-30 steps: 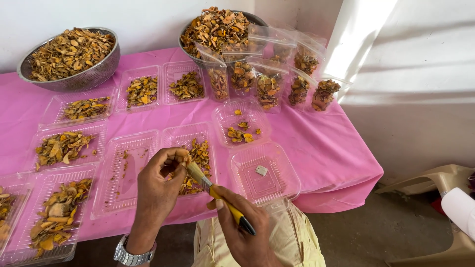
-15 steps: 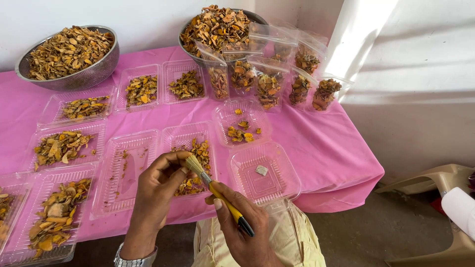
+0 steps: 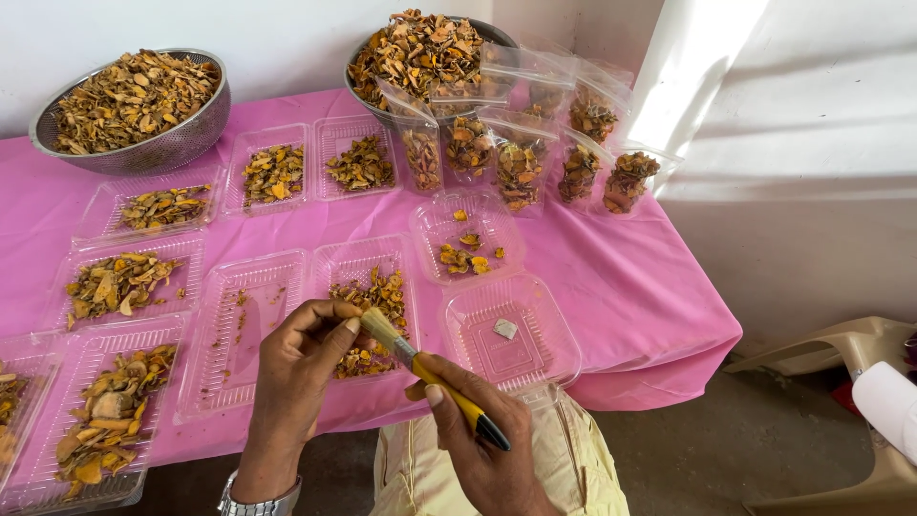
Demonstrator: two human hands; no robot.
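right hand (image 3: 482, 440) gripping yellow-handled brush (image 3: 430, 376), bristles touching fingertips of left hand (image 3: 301, 358); left fingers pinching together around small piece, barely showing; both hovering over clear plastic tray (image 3: 368, 301) holding dried orange-brown slices, near front edge of pink tablecloth (image 3: 630, 287)

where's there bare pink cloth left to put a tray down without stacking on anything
The widest bare cloth is at the right end, between the filled bags and the table's right edge, beside the near-empty tray. A narrower patch lies left of the trays under the left bowl. The trays from the middle leftward sit nearly edge to edge.
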